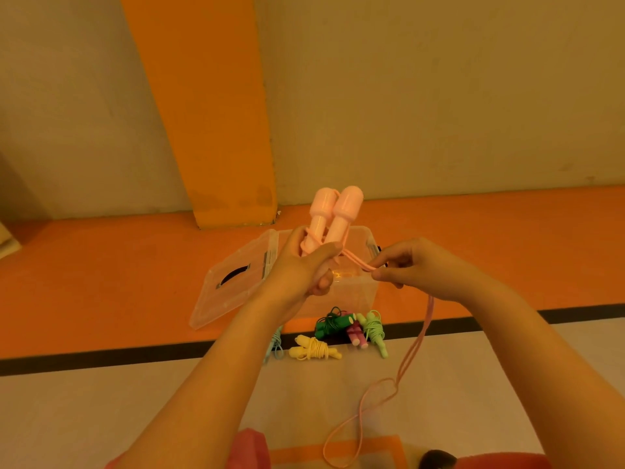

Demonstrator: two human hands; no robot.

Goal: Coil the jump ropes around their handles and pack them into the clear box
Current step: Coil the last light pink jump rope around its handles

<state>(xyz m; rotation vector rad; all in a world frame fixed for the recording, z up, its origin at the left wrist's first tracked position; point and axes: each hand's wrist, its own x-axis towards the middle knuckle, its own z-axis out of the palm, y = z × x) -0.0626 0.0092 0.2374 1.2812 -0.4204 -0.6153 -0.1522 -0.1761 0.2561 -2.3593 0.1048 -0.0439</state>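
You held the pink jump rope's two handles (335, 211) side by side in your left hand (304, 265), fingers curled round their narrow lower ends, the bulbous caps pointing up. Your right hand (417, 265) pinched the doubled pink rope (415, 340) between thumb and fingertips just beside the handles. A few turns already lay round the shafts. The rest hung from your right hand and trailed in loose loops on the floor (135, 418) near your knees.

The clear box (355, 294) stood open right behind your hands, its lid (230, 286) leaning against its left side. In front of it lay the coiled ropes: green (333, 324), magenta (355, 333), pale green (373, 328), yellow (313, 348) and light blue (277, 343). None of them looked to be in the box yet.

The rope looked light, limp and a little springy, so it would likely slacken and slide off the smooth plastic unless you kept tension on it. The better hold was probably close to the handles, with each turn laid on the narrow shafts below the caps. The long tail could snag or kink as it came up off the floor.
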